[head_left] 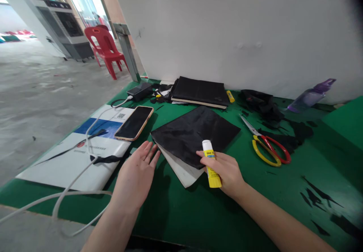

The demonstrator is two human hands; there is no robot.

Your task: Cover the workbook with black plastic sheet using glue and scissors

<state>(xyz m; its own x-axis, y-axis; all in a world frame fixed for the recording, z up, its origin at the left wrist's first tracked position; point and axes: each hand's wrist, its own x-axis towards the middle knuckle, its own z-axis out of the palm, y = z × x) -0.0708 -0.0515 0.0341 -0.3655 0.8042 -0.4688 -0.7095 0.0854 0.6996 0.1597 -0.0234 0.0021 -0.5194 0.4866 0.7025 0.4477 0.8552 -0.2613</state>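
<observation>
My right hand (227, 170) is closed round a yellow glue stick (211, 165) with a white cap or end pointing up. Beneath it lies a book or booklet with a black cover (198, 131), its white page (181, 167) showing along the near left side. My left hand (138, 172) is open, palm up and fingers stretched, beside the book's left corner; whether the fingertips touch it I cannot tell. Scissors (268, 144) with red and yellow handles lie to the right on the green table (170, 214).
Left are a phone (134, 123), a white folder (82, 157) and a white cable (65, 191). At the back lie a black-covered book (200, 91), a black power adapter (140, 91) and crumpled black material (261, 104). A purple spray bottle (310, 96) leans right; black scraps (314, 199) lie nearer.
</observation>
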